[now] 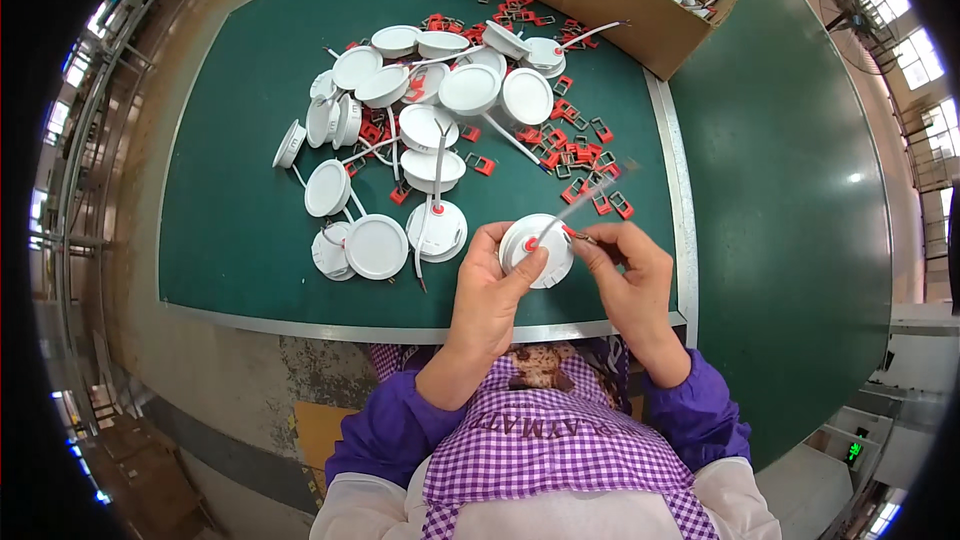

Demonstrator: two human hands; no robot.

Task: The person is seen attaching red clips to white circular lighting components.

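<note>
Near the table's front edge, my left hand (484,302) is closed around the rim of a round white downlight (556,265), thumb on its back face. A grey cable leaves the red centre of that face and slants up to the right, its end blurred. At the downlight's right edge, my right hand (637,285) pinches a small red clip with a metal spring (571,233). The clip touches or nearly touches the rim; the fingertips partly hide it. Just left of my hands lies another downlight (438,231), back side up, with a red centre and its cable attached.
Many white downlights (470,90) with trailing cables lie piled on the green table (250,70). Loose red clips (580,153) are scattered beside and behind them. A cardboard box (600,0) of more downlights stands at the back right. A metal strip (672,170) edges the table's right side.
</note>
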